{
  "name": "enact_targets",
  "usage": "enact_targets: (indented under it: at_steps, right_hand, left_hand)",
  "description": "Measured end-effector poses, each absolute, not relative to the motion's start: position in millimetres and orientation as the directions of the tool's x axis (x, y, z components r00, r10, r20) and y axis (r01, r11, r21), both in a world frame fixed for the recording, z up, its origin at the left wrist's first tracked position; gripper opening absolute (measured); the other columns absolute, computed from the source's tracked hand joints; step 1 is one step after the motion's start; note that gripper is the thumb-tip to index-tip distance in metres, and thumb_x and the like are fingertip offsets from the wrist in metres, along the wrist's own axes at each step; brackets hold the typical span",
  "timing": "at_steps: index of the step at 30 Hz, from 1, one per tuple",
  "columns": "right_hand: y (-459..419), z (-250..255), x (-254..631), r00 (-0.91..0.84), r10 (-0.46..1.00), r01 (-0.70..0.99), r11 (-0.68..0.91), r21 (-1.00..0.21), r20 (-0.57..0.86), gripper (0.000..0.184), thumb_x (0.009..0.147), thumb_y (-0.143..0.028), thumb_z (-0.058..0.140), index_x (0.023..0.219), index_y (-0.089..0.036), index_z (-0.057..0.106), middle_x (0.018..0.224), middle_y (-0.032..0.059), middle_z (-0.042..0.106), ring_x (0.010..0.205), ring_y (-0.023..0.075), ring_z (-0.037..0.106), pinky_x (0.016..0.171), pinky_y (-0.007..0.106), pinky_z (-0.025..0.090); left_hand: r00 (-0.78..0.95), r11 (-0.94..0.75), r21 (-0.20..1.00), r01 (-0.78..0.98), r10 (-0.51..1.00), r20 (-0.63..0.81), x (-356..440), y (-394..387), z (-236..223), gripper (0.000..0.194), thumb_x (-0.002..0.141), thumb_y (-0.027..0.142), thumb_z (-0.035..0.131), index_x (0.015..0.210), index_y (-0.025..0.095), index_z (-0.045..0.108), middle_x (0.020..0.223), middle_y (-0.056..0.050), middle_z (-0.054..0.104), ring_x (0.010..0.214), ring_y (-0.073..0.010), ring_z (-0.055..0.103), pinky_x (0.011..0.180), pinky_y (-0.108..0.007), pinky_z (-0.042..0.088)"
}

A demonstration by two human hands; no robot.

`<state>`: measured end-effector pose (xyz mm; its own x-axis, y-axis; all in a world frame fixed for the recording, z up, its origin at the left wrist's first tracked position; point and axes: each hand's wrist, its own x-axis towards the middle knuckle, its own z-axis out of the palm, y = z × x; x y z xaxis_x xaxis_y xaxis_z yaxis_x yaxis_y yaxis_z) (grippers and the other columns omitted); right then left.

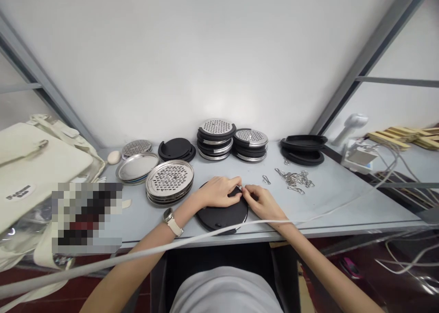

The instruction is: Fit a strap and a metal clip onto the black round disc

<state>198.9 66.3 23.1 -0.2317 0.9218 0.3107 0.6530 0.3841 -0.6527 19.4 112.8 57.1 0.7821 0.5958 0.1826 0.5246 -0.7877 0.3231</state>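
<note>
A round black disc point(222, 216) lies flat at the table's front edge. My left hand point(219, 190) rests over its upper part, thumb and forefinger closing at the disc's right rim. My right hand point(262, 201) meets it there in a pinch, fingertips touching the rim. A tiny shiny bit shows between the fingertips, too small and covered to name. To the right lie a loose wire spring clip point(266, 180) and a pile of similar metal clips point(295, 179). Left of the disc is a stack of round metal grater plates point(169, 180).
Stacked grater discs with black rims point(216, 129) and a second such stack point(251, 139) stand by the wall. Black round holders point(303, 149) sit at back right, black discs point(176, 149) at back left. A white cable point(192, 236) crosses in front; a cream bag point(37, 167) is left.
</note>
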Motion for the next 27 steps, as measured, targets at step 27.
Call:
enact_targets:
  at_steps: [27]
  right_hand:
    - [65.6, 23.2, 197.7, -0.137, 0.966, 0.567, 0.258, -0.782, 0.219, 0.03, 0.087, -0.034, 0.04, 0.06, -0.019, 0.037, 0.055, -0.0048, 0.038, 0.054, 0.0093, 0.036, 0.054, 0.022, 0.029]
  left_hand:
    - [0.787, -0.788, 0.353, 0.504, 0.587, 0.187, 19.1, 112.9, 59.6, 0.011, 0.085, 0.031, 0.05, 0.091, 0.022, 0.048, 0.062, 0.006, 0.048, 0.053, -0.0104, 0.045, 0.052, -0.022, 0.029]
